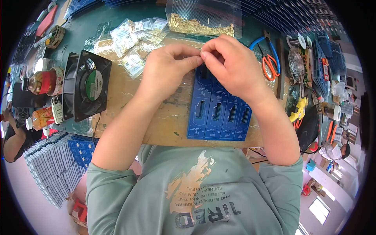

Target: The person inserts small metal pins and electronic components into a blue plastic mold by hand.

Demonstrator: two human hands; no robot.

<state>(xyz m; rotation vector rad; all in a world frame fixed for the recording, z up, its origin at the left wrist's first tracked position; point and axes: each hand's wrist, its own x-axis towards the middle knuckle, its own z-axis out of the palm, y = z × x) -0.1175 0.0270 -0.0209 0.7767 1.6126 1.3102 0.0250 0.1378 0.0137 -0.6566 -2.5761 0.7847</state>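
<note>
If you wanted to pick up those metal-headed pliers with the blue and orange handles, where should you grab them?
Probably by the blue and orange handles, using the right hand from the near side: they spread toward the person, giving fingers something wide to close around, while the narrow metal head points away.

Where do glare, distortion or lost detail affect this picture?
Head view: corners fall to black and the upper-right boards bow; head view: glare whitens patches of the bags, and the lower-right window is blown out; head view: anything pinched at the left hand or right hand is too small to make out.
</note>
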